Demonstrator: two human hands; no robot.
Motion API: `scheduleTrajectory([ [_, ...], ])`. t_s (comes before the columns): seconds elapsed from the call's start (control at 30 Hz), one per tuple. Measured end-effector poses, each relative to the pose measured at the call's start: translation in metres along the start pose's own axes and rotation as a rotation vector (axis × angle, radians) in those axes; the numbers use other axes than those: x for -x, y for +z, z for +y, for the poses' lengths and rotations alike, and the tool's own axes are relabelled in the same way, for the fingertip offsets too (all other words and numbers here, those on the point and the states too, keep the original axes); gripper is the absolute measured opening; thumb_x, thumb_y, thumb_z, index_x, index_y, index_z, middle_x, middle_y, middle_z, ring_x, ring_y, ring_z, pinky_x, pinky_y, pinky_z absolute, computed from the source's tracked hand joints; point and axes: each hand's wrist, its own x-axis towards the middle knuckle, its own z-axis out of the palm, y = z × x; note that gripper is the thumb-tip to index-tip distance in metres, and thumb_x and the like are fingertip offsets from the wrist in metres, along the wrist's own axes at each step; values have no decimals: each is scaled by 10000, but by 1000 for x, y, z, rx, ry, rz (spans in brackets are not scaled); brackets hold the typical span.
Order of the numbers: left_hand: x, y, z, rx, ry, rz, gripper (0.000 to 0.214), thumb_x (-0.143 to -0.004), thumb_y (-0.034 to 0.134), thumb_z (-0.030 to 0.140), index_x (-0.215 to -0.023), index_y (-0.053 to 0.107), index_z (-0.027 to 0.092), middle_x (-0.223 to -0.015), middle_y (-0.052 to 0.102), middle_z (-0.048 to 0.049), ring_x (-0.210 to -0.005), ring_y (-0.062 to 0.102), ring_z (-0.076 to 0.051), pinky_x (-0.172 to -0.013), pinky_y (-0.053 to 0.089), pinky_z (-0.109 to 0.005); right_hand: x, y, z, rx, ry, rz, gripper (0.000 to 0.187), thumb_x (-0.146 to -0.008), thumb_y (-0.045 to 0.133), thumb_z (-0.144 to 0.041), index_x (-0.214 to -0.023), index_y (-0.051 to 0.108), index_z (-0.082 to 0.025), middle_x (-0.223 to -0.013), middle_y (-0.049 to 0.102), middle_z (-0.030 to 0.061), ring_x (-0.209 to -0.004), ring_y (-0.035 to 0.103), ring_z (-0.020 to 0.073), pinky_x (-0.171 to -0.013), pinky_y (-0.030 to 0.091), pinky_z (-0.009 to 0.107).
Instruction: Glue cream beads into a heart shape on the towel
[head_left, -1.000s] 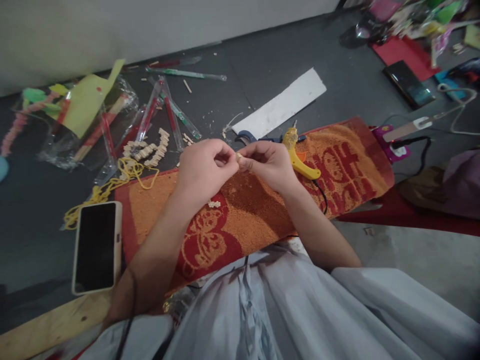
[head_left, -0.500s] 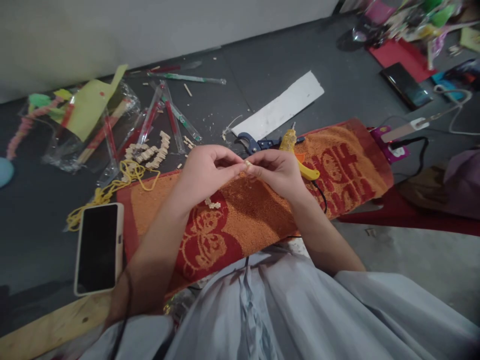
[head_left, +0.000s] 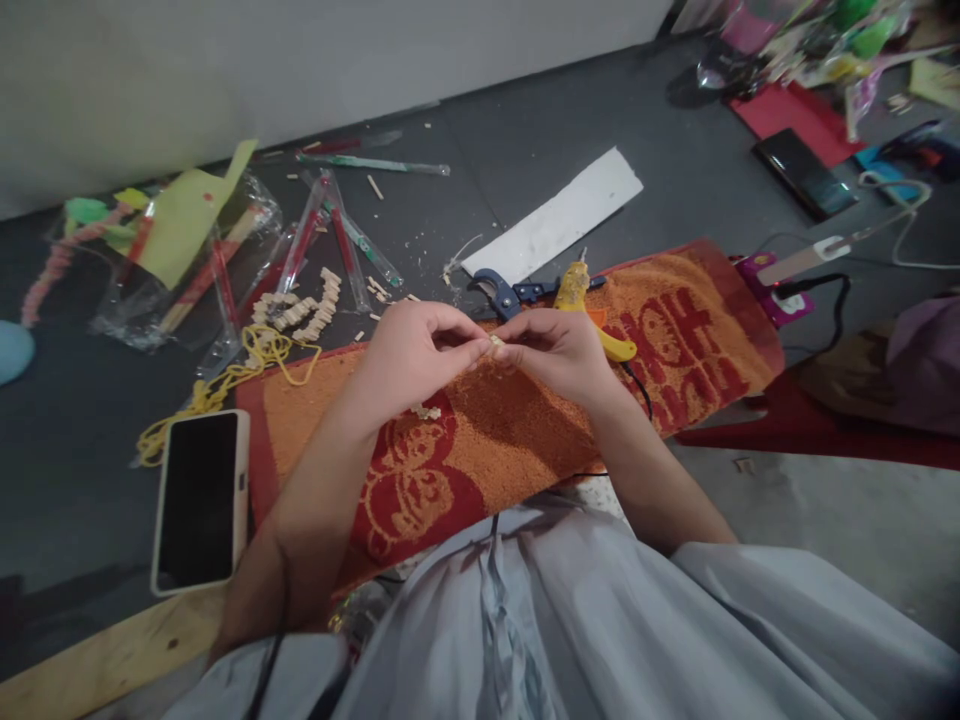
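Observation:
Over the orange and red towel (head_left: 517, 440), my left hand (head_left: 420, 355) and my right hand (head_left: 559, 355) meet fingertip to fingertip. Both pinch a small pale wooden piece (head_left: 496, 342), mostly covered by the fingers. Under my left wrist, a short joined row of similar wooden pieces (head_left: 427, 412) lies on the towel. Just beyond my right hand are a yellow glue gun (head_left: 616, 345) and a blue-handled cutter (head_left: 499, 290). Curved chains of small wooden pieces (head_left: 322, 305) rest on the dark table, left of my left hand.
Yellow cord (head_left: 262, 350) and a phone (head_left: 199, 500) lie at the left. Plastic-wrapped sticks (head_left: 345, 240) and a white strip (head_left: 555, 215) are farther back. A purple power strip (head_left: 776, 290) with cables sits right of the towel, near a dark phone (head_left: 804, 172).
The view has shifted slightly. Both hands stay together at the small wooden piece, with only slight finger movement.

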Motion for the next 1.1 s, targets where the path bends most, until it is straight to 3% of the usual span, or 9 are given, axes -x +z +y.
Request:
scheduleTrajectory([
  [0.33, 3, 2, 2, -45, 16, 12, 115, -773, 657, 253, -761, 753, 191, -714, 737, -17, -623, 637, -119, -569, 490, -215, 0, 2, 0, -44, 12, 4, 392, -644, 854, -528, -737, 736, -167, -674, 683, 20, -597, 569, 112, -536, 461, 254],
  [0.63, 8, 18, 9, -200, -20, 200, 95, -740, 649, 276, -690, 684, 202, -684, 708, -4, -611, 591, -127, -573, 442, -255, 0, 1, -2, -67, 12, 23, 390, -641, 858, -526, -748, 737, -171, -643, 660, 8, -568, 566, 114, -525, 474, 261],
  [0.77, 8, 22, 8, -147, -16, 238, 80, -737, 639, 265, -708, 670, 197, -693, 697, 0, -603, 581, -116, -578, 453, -243, 2, 6, -4, -87, 13, 67, 410, -633, 856, -544, -757, 724, -176, -666, 673, 10, -570, 575, 112, -538, 498, 266],
  [0.93, 5, 16, 6, 31, -41, 220, 95, -752, 625, 273, -746, 653, 183, -665, 680, 7, -551, 577, -98, -523, 452, -209, 3, 17, -9, -204, -23, 126, 386, -686, 825, -540, -795, 707, -189, -684, 673, -3, -574, 587, 101, -564, 536, 264],
  [1.1, 2, 1, 0, -51, -64, 314, 81, -787, 607, 254, -781, 654, 188, -695, 684, -2, -610, 618, -118, -584, 481, -228, 2, 20, -8, -262, 9, 209, 405, -667, 825, -569, -815, 703, -213, -663, 655, -21, -592, 605, 114, -601, 572, 286],
])
